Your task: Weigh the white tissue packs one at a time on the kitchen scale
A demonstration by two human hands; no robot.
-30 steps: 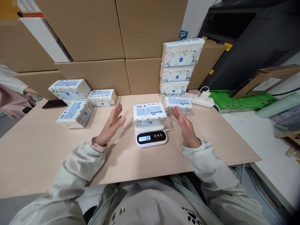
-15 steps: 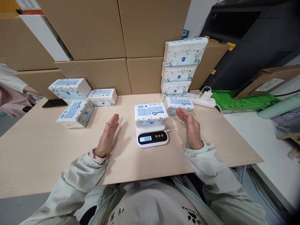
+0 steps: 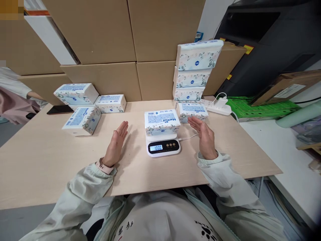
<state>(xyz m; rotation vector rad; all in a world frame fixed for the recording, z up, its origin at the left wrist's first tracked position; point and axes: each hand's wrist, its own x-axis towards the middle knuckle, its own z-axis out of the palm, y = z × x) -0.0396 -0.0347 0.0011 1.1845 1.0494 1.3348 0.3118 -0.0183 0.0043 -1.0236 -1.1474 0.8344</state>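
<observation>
A tissue pack (image 3: pixel 162 122) with blue "Manhua" print lies on a white digital scale (image 3: pixel 163 148), whose lit display reads about 1000; its decimal point is hard to make out. My left hand (image 3: pixel 115 143) is held on edge to the left of the scale, fingers straight, touching neither scale nor pack. On the other side my right hand (image 3: pixel 203 137) is likewise stretched out flat and holds nothing. Its fingertips come close to another tissue pack (image 3: pixel 192 112) behind the scale, at the foot of a tall stack of tissue packs (image 3: pixel 197 63).
Several tissue packs (image 3: pixel 82 121) sit at the left beside a dark phone (image 3: pixel 60 109). Cardboard boxes (image 3: pixel 100 80) wall off the back. A power strip (image 3: pixel 218 107) and a green crate (image 3: pixel 260 106) are at the right. Another person's sleeve (image 3: pixel 15 82) shows at far left.
Both hands stay almost where they were, still apart from the scale. The view has shifted very slightly; the pack and the display look the same.
</observation>
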